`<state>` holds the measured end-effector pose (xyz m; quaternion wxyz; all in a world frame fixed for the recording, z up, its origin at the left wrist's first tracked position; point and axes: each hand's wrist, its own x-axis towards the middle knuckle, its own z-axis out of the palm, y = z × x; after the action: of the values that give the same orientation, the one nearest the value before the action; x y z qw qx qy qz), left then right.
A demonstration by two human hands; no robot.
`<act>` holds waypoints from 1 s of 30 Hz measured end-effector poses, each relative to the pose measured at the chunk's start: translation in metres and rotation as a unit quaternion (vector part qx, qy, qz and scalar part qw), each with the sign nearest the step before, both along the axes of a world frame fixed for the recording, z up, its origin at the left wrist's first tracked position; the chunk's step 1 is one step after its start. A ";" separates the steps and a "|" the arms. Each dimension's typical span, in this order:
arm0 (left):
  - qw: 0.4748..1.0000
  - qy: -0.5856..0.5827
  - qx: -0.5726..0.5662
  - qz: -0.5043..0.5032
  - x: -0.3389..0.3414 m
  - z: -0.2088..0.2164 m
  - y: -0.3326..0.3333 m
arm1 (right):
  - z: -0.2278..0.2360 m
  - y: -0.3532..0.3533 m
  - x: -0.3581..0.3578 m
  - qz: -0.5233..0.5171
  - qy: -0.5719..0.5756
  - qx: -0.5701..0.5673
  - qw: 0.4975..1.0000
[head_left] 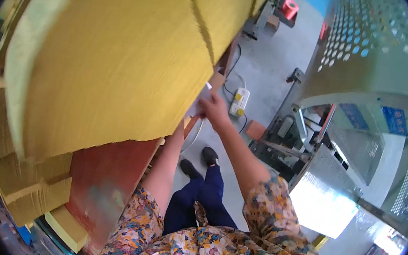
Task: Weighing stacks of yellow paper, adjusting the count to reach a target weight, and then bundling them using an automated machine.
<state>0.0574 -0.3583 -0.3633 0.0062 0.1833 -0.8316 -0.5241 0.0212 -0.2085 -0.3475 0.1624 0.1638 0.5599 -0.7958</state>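
Yellow sheeting (126, 58), broad and creased by a dark line, fills the upper left of the head view, its rough lower edge overhanging a red tabletop (106, 187) and its right edge slanting up over the floor side. The left forearm (161, 173) rises to this lower right corner, where the left hand passes beneath the sheet; I cannot tell how its fingers stand. Just outside the right edge, the right hand (216, 111) has its fingers curled at a pale piece (198, 102) partly tucked behind the sheet; whether they pinch it, I cannot tell. Beyond the hands, a strip of grey floor (266, 64) gives open room between the sheet and a metal machine (374, 86) with a perforated cover, well apart from the right hand. A white power strip (239, 102) and cables interrupt that strip near the right hand.
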 end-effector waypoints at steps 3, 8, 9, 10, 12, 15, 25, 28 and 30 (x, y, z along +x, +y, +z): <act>0.905 -0.153 0.380 0.114 0.069 0.052 -0.044 | 0.071 -0.008 0.108 0.027 -0.036 -0.037 0.998; 0.891 -0.190 0.409 0.057 0.345 0.119 -0.093 | 0.151 -0.057 0.406 0.131 -0.148 0.024 0.980; 0.882 -0.197 0.425 0.054 0.413 0.119 -0.111 | 0.148 -0.075 0.478 0.118 -0.123 0.062 0.983; 0.878 -0.231 0.418 0.033 0.474 0.130 -0.133 | 0.146 -0.095 0.535 0.099 -0.096 0.097 0.986; 0.870 -0.310 0.382 0.023 0.563 0.189 -0.190 | 0.177 -0.148 0.600 0.166 -0.098 0.127 0.973; 0.857 -0.278 0.422 0.099 0.732 0.203 -0.275 | 0.163 -0.232 0.724 0.284 -0.069 0.151 0.944; 0.697 0.197 0.345 0.597 1.246 0.289 -0.476 | 0.261 -0.620 1.091 0.733 0.298 -0.023 0.611; 0.681 0.280 0.257 0.626 1.306 0.340 -0.520 | 0.310 -0.683 1.156 0.697 0.363 -0.090 0.611; 0.721 0.310 0.177 0.594 1.332 0.363 -0.577 | 0.327 -0.738 1.189 0.633 0.383 -0.125 0.661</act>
<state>1.3896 -0.9352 -0.0003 0.5415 0.4646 -0.3962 -0.5779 1.2102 -0.9464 -0.0201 0.4170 -0.5715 0.4368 -0.5556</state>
